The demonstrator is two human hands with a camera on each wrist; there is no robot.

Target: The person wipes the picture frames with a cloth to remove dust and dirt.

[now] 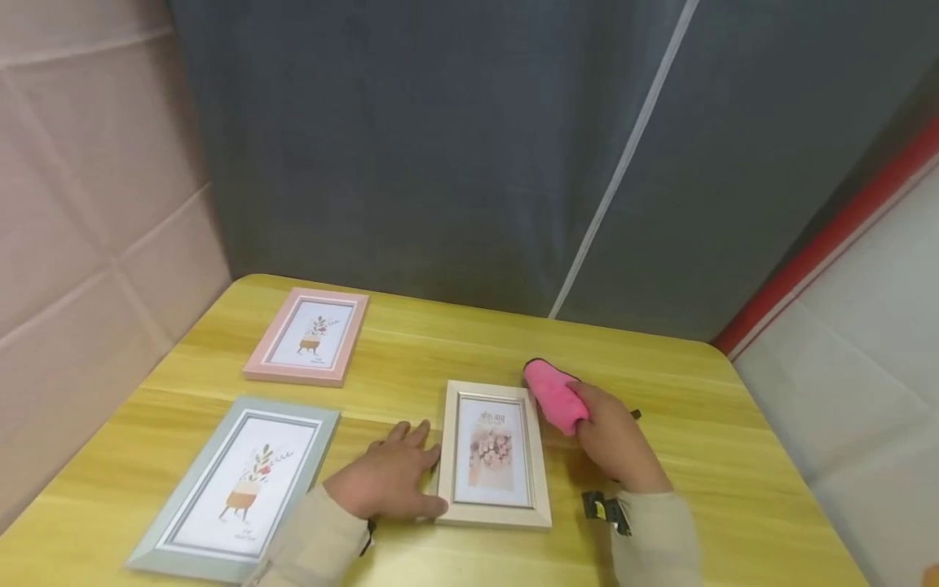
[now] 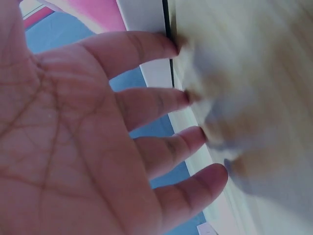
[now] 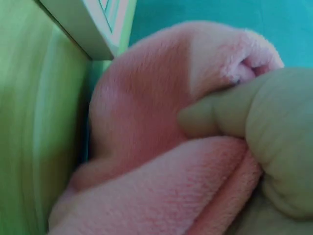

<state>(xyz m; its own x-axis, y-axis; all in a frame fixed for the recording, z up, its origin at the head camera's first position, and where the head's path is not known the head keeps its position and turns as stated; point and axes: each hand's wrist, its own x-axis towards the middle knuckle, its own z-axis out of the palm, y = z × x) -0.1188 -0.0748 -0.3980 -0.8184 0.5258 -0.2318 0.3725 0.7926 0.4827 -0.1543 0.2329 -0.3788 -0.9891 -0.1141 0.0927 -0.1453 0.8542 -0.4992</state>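
**Inspector:** Report, left to right from the cream frame (image 1: 494, 453).

**Operator:** Well left of it I see a grey frame (image 1: 235, 485); a pink frame (image 1: 308, 336) lies beyond that. My left hand (image 1: 387, 481) rests flat on the table (image 1: 411, 342), fingers (image 2: 146, 46) straight, touching the cream frame's left edge. At its upper right corner my right hand (image 1: 612, 444) clenches a pink cloth (image 1: 553, 395).

**Inspector:** Advice?

**Operator:** I judge steady bracing and light, even strokes across the glass serve best.
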